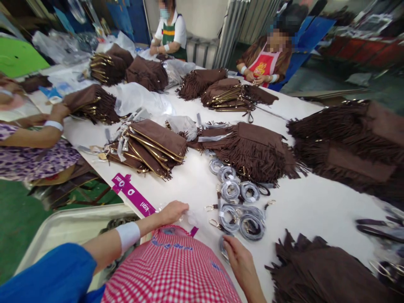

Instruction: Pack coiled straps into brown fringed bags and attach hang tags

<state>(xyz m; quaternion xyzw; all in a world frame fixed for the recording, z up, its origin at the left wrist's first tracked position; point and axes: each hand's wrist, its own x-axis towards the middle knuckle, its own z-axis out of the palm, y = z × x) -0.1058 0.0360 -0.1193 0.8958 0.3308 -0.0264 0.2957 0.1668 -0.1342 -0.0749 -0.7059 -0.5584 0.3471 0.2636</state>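
Note:
My left hand (172, 213) is closed at the table's front edge, its fingertips pinching a thin piece of clear plastic (191, 219). To the right, my right hand (241, 261) curls its thumb and fingers on a coiled strap (223, 247) in greyish wrapping, partly hidden by the hand and my apron. Just beyond it lie several more coiled straps (230, 218) with gold clasps, wrapped the same way. Behind those sits a pile of brown fringed bags (259, 145).
Brown pouches with gold zippers (158, 143) are stacked on the white table (189, 185). More fringed pieces (318, 269) lie at the right front. A white bin (59, 227) stands below at left. A co-worker's arm (47, 132) reaches in from the left; two people sit across.

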